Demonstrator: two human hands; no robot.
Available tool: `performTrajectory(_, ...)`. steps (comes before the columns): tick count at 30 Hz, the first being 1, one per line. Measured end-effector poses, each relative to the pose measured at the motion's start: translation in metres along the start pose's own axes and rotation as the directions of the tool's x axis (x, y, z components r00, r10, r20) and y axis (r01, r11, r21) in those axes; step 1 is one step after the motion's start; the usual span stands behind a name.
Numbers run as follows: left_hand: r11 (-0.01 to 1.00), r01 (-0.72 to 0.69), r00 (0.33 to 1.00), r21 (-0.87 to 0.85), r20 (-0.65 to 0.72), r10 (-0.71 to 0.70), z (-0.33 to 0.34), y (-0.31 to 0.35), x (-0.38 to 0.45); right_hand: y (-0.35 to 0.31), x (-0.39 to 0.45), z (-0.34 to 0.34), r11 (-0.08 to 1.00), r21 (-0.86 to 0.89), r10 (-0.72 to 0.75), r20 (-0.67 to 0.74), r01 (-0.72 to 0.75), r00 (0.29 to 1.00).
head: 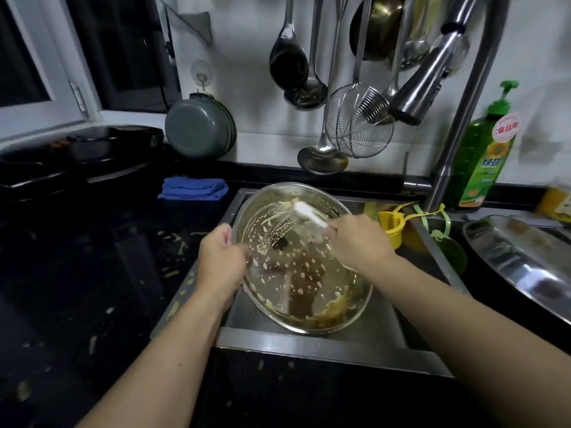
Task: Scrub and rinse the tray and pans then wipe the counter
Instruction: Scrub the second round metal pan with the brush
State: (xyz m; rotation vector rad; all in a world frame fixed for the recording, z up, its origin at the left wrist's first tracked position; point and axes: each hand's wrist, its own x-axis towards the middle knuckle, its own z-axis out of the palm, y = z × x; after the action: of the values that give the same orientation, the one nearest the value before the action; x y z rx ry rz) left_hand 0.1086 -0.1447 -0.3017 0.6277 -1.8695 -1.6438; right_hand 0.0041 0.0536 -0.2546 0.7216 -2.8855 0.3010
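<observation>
A round steel pan (296,273), spotted with yellowish batter, is tilted over the sink (324,341). My left hand (221,257) grips its left rim. My right hand (360,239) holds a white brush (309,213) whose head touches the pan's upper inside wall. A steel tray (522,257) rests at the right of the sink. The dark counter (92,273) on the left carries scattered yellow scraps.
The faucet (432,78) hangs above the sink's right side, with a green detergent bottle (488,149) behind it. A folded blue cloth (193,188) lies at the counter's back. Ladles and a wire skimmer (358,125) hang on the wall. A yellow cup (391,225) sits by the divider.
</observation>
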Motion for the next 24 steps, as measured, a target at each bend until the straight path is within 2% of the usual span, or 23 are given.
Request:
performTrajectory(1, 1.000, 0.006, 1.000, -0.012, -0.001, -0.006, 0.001, 0.000, 0.000, -0.001, -0.001, 0.003, 0.999, -0.035, -0.013, -0.031, 0.012, 0.999)
performTrajectory(2, 1.000, 0.009, 1.000, -0.015, -0.001, -0.009, 0.000, -0.001, -0.001, -0.007, -0.006, 0.005, 0.994, -0.051, -0.094, 0.007, 0.095, 0.996)
performTrajectory(4, 1.000, -0.004, 1.000, -0.002, -0.005, 0.004, -0.002, -0.003, 0.002, -0.027, -0.025, 0.008, 0.936, 0.020, -0.351, 0.133, 0.352, 0.927)
performTrajectory(5, 1.000, -0.012, 1.000, 0.006, -0.014, 0.012, -0.004, -0.002, 0.002, -0.032, -0.030, 0.009, 0.904, 0.048, -0.427, 0.163, 0.425, 0.890)
performTrajectory(6, 1.000, -0.021, 0.999, 0.010, -0.028, 0.022, -0.005, -0.001, 0.003, -0.034, -0.027, 0.007, 0.900, 0.020, -0.434, 0.143, 0.436, 0.890)
performTrajectory(7, 0.999, -0.029, 0.999, 0.018, -0.026, 0.030, -0.004, 0.000, 0.002, -0.030, -0.016, 0.004, 0.926, -0.044, -0.370, 0.079, 0.374, 0.926)
performTrajectory(9, 0.996, -0.063, 0.998, 0.061, -0.008, 0.064, 0.000, 0.001, -0.002, -0.015, 0.004, 0.005, 0.986, -0.087, -0.150, -0.066, 0.144, 0.986)
performTrajectory(10, 0.993, -0.081, 0.996, 0.080, -0.013, 0.083, 0.001, 0.002, -0.005, -0.013, 0.005, 0.009, 0.991, -0.079, -0.116, -0.057, 0.111, 0.992)
performTrajectory(12, 0.991, -0.096, 0.993, 0.096, -0.057, 0.101, -0.001, 0.005, -0.006, -0.020, -0.007, 0.019, 0.967, -0.009, -0.254, 0.073, 0.256, 0.964)
performTrajectory(13, 0.991, -0.097, 0.991, 0.091, -0.085, 0.105, -0.003, 0.005, -0.003, -0.022, -0.017, 0.025, 0.932, 0.030, -0.361, 0.135, 0.360, 0.923)
performTrajectory(14, 0.991, -0.099, 0.987, 0.084, -0.114, 0.109, -0.005, 0.004, -0.002, -0.021, -0.025, 0.028, 0.905, 0.055, -0.424, 0.177, 0.422, 0.888)
performTrajectory(15, 0.992, -0.103, 0.983, 0.077, -0.142, 0.114, -0.006, 0.005, 0.000, -0.015, -0.025, 0.026, 0.903, 0.040, -0.428, 0.180, 0.428, 0.886)
performTrajectory(17, 0.993, -0.098, 0.979, 0.059, -0.171, 0.107, -0.006, 0.004, 0.002, 0.005, -0.009, 0.024, 0.963, -0.009, -0.266, 0.091, 0.268, 0.960)
performTrajectory(18, 0.995, -0.089, 0.979, 0.044, -0.180, 0.096, -0.006, 0.004, 0.002, 0.015, -0.006, 0.027, 0.984, -0.038, -0.171, 0.048, 0.173, 0.984)
performTrajectory(19, 0.996, -0.086, 0.979, 0.029, -0.184, 0.090, -0.006, 0.003, 0.002, 0.020, -0.007, 0.030, 0.987, -0.069, -0.146, 0.035, 0.148, 0.989)
performTrajectory(21, 0.995, -0.095, 0.978, 0.037, -0.186, 0.100, -0.007, 0.003, 0.002, 0.014, -0.019, 0.031, 0.947, -0.038, -0.314, 0.110, 0.319, 0.943)
performTrajectory(23, 0.994, -0.106, 0.976, 0.035, -0.188, 0.111, -0.007, 0.004, 0.002, 0.004, -0.036, 0.031, 0.849, 0.045, -0.523, 0.205, 0.526, 0.827)
performTrajectory(24, 0.994, -0.109, 0.977, 0.027, -0.183, 0.112, -0.006, 0.004, 0.002, 0.002, -0.037, 0.029, 0.833, 0.023, -0.544, 0.216, 0.553, 0.811)
